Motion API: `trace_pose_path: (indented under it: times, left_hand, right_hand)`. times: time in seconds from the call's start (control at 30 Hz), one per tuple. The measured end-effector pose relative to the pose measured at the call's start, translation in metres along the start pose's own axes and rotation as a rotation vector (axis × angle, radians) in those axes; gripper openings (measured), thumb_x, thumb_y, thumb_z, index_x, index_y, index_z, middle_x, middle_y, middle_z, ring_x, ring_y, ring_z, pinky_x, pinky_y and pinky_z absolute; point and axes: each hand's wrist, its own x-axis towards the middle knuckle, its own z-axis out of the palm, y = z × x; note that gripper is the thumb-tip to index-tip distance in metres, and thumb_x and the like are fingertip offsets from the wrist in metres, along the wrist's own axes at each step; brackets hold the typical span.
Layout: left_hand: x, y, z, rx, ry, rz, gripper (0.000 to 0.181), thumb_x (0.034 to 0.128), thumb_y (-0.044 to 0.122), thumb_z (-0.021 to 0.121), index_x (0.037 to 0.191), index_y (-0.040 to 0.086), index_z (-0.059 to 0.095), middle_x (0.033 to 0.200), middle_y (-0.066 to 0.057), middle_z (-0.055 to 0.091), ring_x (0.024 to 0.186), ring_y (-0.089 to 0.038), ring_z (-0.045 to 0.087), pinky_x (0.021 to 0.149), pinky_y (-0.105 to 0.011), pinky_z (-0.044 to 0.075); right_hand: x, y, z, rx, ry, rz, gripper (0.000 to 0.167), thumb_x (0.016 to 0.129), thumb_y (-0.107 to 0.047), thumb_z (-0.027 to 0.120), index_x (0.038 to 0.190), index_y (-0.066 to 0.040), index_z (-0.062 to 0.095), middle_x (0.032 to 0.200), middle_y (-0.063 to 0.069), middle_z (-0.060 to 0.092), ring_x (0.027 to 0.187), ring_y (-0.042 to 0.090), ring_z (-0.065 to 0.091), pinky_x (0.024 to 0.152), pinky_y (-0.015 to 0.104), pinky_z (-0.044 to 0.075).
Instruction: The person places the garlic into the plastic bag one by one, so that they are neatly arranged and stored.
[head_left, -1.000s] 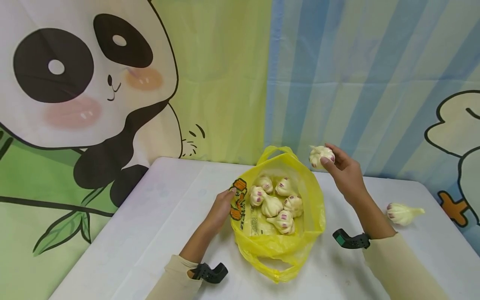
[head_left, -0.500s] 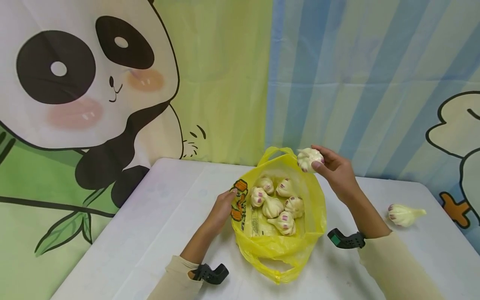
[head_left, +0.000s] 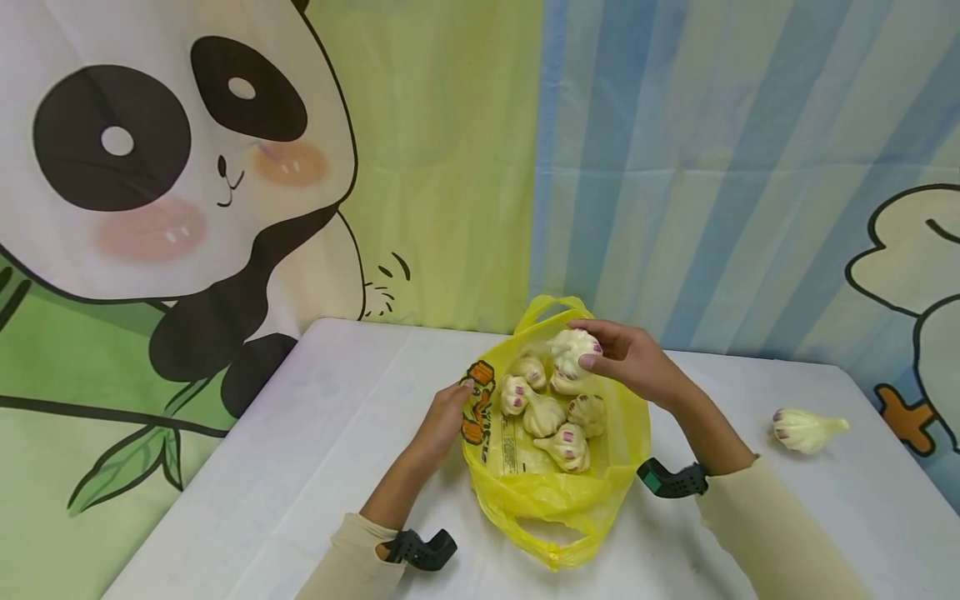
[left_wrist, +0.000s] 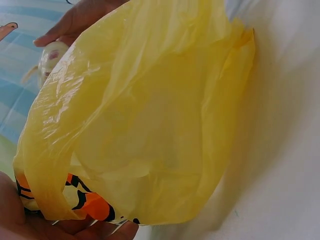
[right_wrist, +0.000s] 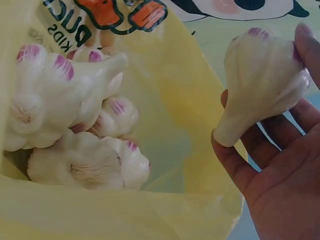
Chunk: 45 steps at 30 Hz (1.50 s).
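Note:
A yellow plastic bag (head_left: 555,492) stands with its mouth spread wide on the white table, several garlic bulbs (head_left: 545,414) lying inside. My left hand (head_left: 442,421) pinches the bag's left rim, thumb over the printed side; in the left wrist view its fingers (left_wrist: 100,230) reach under the plastic. Above the far right part of the bag's mouth, my right hand (head_left: 633,362) holds one garlic bulb (head_left: 574,350) between thumb and fingers. That bulb (right_wrist: 265,75) shows whole in the right wrist view, its stem pointing down toward the palm side. It overlaps a bulb below it in the head view.
A single garlic bulb (head_left: 808,431) lies on the white table (head_left: 360,400) to the right of my right forearm. Behind the table hangs a curtain (head_left: 442,167) printed with a panda and stripes. The bag's loose handle (head_left: 551,550) droops toward the front.
My right hand has carried its garlic bulb left and down, from beside the bag to over its mouth. The left hand keeps its hold on the rim.

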Motion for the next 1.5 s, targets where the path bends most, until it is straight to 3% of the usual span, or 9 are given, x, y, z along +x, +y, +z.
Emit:
trace_pose_path:
  times: [0.2,0.37,0.57,0.77,0.93,1.07,1.2,1.37,1.5]
  left_hand:
    - [-0.001,0.0,0.0,-0.008,-0.001,-0.005,0.05,0.105,0.04,0.036,0.128,0.001,0.058,0.103,-0.023,0.063,0.099,-0.035,0.059,0.091,-0.036,0.043]
    - [-0.001,0.001,-0.001,-0.011,-0.003,0.003,0.05,0.1053,0.039,0.036,0.129,0.0,0.058,0.101,-0.021,0.063,0.1,-0.038,0.058,0.092,-0.037,0.042]
    - [-0.001,0.0,0.0,-0.007,-0.005,-0.001,0.051,0.1065,0.038,0.032,0.13,-0.001,0.056,0.098,-0.015,0.064,0.102,-0.039,0.057,0.093,-0.039,0.041]
    - [0.0,0.0,-0.001,-0.013,-0.004,-0.004,0.051,0.1069,0.037,0.032,0.131,-0.001,0.056,0.096,-0.012,0.064,0.102,-0.037,0.057,0.094,-0.04,0.041]
    - [0.001,0.0,-0.001,-0.004,-0.004,-0.006,0.049,0.1073,0.034,0.031,0.131,-0.002,0.055,0.095,-0.011,0.064,0.1,-0.036,0.057,0.092,-0.039,0.042]
    - [0.002,0.001,-0.001,-0.008,-0.005,-0.018,0.05,0.1073,0.034,0.031,0.132,-0.003,0.054,0.097,-0.011,0.064,0.105,-0.04,0.056,0.094,-0.04,0.042]
    - [0.001,0.002,-0.001,-0.017,-0.013,-0.021,0.051,0.107,0.036,0.033,0.133,-0.002,0.054,0.1,-0.012,0.065,0.108,-0.04,0.056,0.096,-0.042,0.041]
    - [-0.002,0.002,-0.002,-0.031,-0.025,0.005,0.054,0.1057,0.041,0.034,0.133,0.0,0.054,0.114,-0.023,0.062,0.114,-0.036,0.055,0.101,-0.045,0.038]
    - [-0.003,0.002,-0.001,-0.029,-0.019,0.02,0.053,0.1056,0.04,0.034,0.133,-0.001,0.055,0.117,-0.023,0.061,0.113,-0.036,0.056,0.098,-0.042,0.042]
  right_hand:
    - [0.009,0.0,0.01,-0.035,-0.054,0.026,0.054,0.096,-0.018,0.064,0.144,-0.004,0.045,0.133,0.014,0.055,0.113,0.029,0.059,0.086,0.033,0.052]
    - [0.016,0.003,0.019,-0.049,-0.083,0.028,0.054,0.095,-0.022,0.065,0.144,-0.007,0.047,0.132,0.011,0.056,0.112,0.027,0.06,0.085,0.034,0.052]
    - [0.024,0.012,0.029,-0.017,-0.131,0.016,0.054,0.095,-0.018,0.065,0.143,-0.002,0.046,0.131,0.013,0.056,0.108,0.026,0.062,0.084,0.038,0.053]
    - [0.033,0.008,0.03,-0.078,-0.154,0.002,0.055,0.095,-0.022,0.065,0.143,-0.004,0.046,0.129,0.011,0.058,0.106,0.023,0.063,0.082,0.038,0.053]
    - [0.04,0.003,0.03,-0.091,-0.16,0.009,0.052,0.095,-0.023,0.066,0.142,-0.008,0.049,0.121,0.007,0.062,0.097,0.022,0.064,0.08,0.051,0.051]
    - [0.043,0.001,0.033,-0.113,-0.17,0.009,0.052,0.094,-0.024,0.067,0.141,-0.007,0.05,0.125,0.008,0.06,0.098,0.02,0.063,0.08,0.044,0.052]
    - [0.043,0.003,0.043,-0.103,-0.229,0.022,0.052,0.095,-0.02,0.066,0.141,-0.002,0.049,0.122,0.01,0.061,0.098,0.021,0.062,0.081,0.037,0.052]
    - [0.046,0.014,0.057,-0.04,-0.3,0.017,0.051,0.095,-0.017,0.065,0.139,0.001,0.049,0.125,0.012,0.061,0.107,0.022,0.062,0.086,0.035,0.051]
    - [0.047,0.015,0.065,-0.072,-0.318,0.029,0.051,0.094,-0.021,0.066,0.139,-0.003,0.05,0.126,0.007,0.061,0.108,0.018,0.06,0.092,0.039,0.048]
